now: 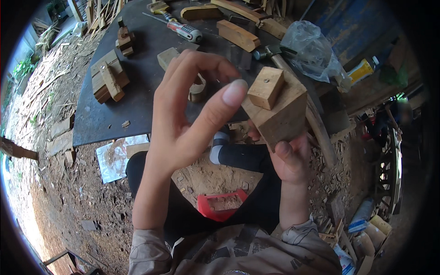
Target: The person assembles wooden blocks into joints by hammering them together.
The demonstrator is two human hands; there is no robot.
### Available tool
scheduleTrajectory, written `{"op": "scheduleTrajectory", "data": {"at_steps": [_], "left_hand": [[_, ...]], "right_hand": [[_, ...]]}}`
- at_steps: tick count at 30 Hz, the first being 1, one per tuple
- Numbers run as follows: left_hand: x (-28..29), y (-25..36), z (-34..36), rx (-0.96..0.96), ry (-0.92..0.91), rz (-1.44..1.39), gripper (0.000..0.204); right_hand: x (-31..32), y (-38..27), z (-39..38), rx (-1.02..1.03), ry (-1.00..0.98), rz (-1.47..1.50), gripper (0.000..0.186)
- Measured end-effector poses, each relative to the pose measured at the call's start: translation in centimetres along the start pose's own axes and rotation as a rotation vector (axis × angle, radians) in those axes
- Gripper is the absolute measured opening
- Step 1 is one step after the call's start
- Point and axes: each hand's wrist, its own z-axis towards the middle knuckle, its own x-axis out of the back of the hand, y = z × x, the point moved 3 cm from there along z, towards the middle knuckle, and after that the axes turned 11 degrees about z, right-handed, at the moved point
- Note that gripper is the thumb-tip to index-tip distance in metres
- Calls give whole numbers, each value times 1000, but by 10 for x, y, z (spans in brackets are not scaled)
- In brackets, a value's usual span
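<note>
A wooden block [286,112] with a smaller wooden piece [266,87] on its top is held up over my lap by my right hand [293,158], the thumb along its lower edge. A screw head shows in the small piece. My left hand [183,107] is raised just left of the block, its fingers curved and the thumb apart from them, with nothing between. The thumb tip comes close to the small piece; whether it touches, I cannot tell. Behind the left hand, a round tan thing [198,90] and a wooden block [167,57] are partly hidden.
On the dark table [137,110] lie a screwdriver [183,31], a hammer [266,52], wooden pieces [238,35], a wooden assembly [109,77] and a clear plastic bag [309,50]. A yellow container [360,72] sits at the right. Below is a red plastic frame [222,206] on the chip-strewn ground.
</note>
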Motion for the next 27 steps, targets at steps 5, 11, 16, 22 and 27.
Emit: {"op": "scheduleTrajectory", "data": {"at_steps": [5, 11, 16, 22, 27], "left_hand": [[-8, 14, -4, 104, -171, 31, 58], [-12, 18, -8, 285, -201, -141, 51], [-13, 14, -8, 254, -235, -204, 48], [-12, 8, -6, 65, -241, -61, 48], [-12, 9, -6, -30, -225, 15, 49]], "right_hand": [[-3, 8, -4, 6, 15, 15, 82], [-5, 16, -6, 1, -16, 77, 84], [-6, 20, -9, -14, -67, 149, 89], [-4, 25, -12, -108, -137, 274, 92], [3, 30, -16, -175, -152, 352, 93]]}}
